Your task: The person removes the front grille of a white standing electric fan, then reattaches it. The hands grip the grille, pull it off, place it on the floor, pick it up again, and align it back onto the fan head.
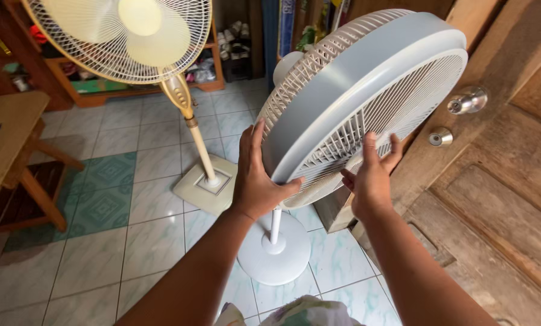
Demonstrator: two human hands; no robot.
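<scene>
A white and pale grey stand fan (367,90) fills the middle, its head tilted upward on a thin pole above a round base (274,250). My left hand (255,175) lies flat against the back left side of the fan's cage, thumb under the grey rim. My right hand (372,175) grips the front grille at its lower edge, fingers hooked through the slats. Both forearms reach up from the bottom of the view.
A second stand fan (134,36), cream and yellow, stands behind on a square base (207,184). A wooden door (500,199) with a metal knob (466,101) is on the right. A wooden table (10,142) stands at the left over tiled floor.
</scene>
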